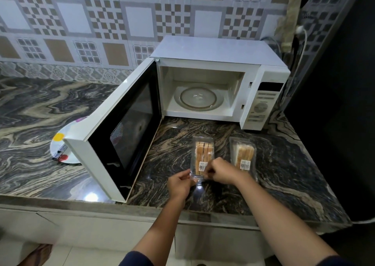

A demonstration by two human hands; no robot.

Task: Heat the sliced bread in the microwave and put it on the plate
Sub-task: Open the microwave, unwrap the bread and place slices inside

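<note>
Early yet: the near end of the clear bread pack (203, 156) is pinched by left hand (179, 184) and right hand (221, 172), seemingly not yet opened. Beyond the grip the microwave (263, 95) is seen open, unloaded; on the plate (60, 144), well left, no bread is seen.

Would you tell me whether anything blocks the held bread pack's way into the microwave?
Nothing visible does: the white microwave's door is open, its glass turntable bare. The sliced bread is inside the clear plastic pack pinched by the left hand and right hand.
</note>
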